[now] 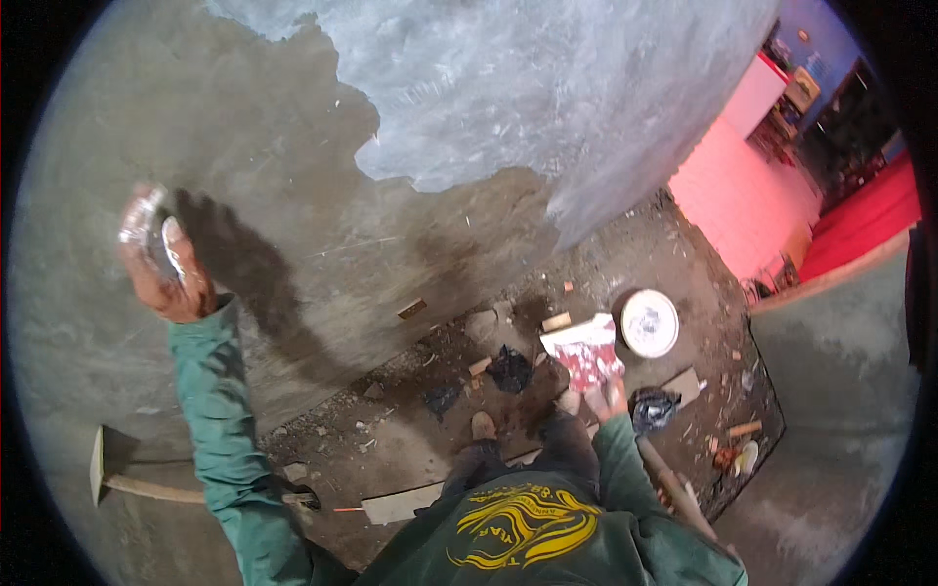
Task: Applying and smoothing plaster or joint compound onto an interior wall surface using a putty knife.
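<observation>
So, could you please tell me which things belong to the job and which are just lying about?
Likely job things: white-smeared red sheet in the right hand; white bucket; partly coated wall.
Likely lying about: crumpled black plastic; wooden block.

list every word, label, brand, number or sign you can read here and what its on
Dark green shirt: yellow lettering around a swirling emblem; wording not copied here, parts too small to read.
Red-and-white sheet in the right hand: smeared with white, no lettering can be made out.
Round white tub: no lettering can be made out.
</observation>
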The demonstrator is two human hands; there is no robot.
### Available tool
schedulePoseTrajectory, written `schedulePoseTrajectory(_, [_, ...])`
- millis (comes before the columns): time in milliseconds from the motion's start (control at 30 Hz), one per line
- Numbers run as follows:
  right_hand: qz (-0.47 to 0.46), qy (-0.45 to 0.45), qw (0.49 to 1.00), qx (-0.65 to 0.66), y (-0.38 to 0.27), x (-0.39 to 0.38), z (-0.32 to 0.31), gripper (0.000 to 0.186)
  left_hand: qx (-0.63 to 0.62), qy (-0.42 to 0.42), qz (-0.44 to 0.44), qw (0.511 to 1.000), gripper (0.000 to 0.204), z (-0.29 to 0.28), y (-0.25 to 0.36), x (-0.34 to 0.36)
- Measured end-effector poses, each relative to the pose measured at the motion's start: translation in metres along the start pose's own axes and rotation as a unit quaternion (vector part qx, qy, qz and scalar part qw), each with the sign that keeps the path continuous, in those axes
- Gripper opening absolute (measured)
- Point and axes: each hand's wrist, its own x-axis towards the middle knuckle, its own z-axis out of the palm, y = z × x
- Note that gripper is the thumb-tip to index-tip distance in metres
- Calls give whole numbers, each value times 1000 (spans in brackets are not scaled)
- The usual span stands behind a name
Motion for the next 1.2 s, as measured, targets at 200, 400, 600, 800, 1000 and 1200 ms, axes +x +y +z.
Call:
schedulePoseTrajectory(200, [-32, 44, 997, -52, 21, 65, -2, 22, 232, -107, 251, 934, 38, -13, -33, 44])
schedulePoseTrajectory(400, [-286, 95, 883, -360, -34, 203, -30, 28, 279, -85, 258, 921, 49, 27, -54, 31])
schedulePoseTrajectory(600, [-345, 229, 775, -478, 21, 240, 118, 39, 347, -116, 311, 877, 51, -6, -61, 36])
schedulePoseTrajectory(800, [-452, 296, 728, -422, 55, 292, 155, 48, 399, -141, 303, 854, 52, -16, -81, 33])
schedulePoseTrajectory(1000, [-431, 280, 770, -377, 118, 304, 194, 53, 375, -104, 346, 854, 50, -35, -106, 33])
schedulePoseTrajectory(1200, [-395, 140, 768, -485, 141, 235, 152, 47, 370, -144, 356, 846, 46, -41, -99, 46])
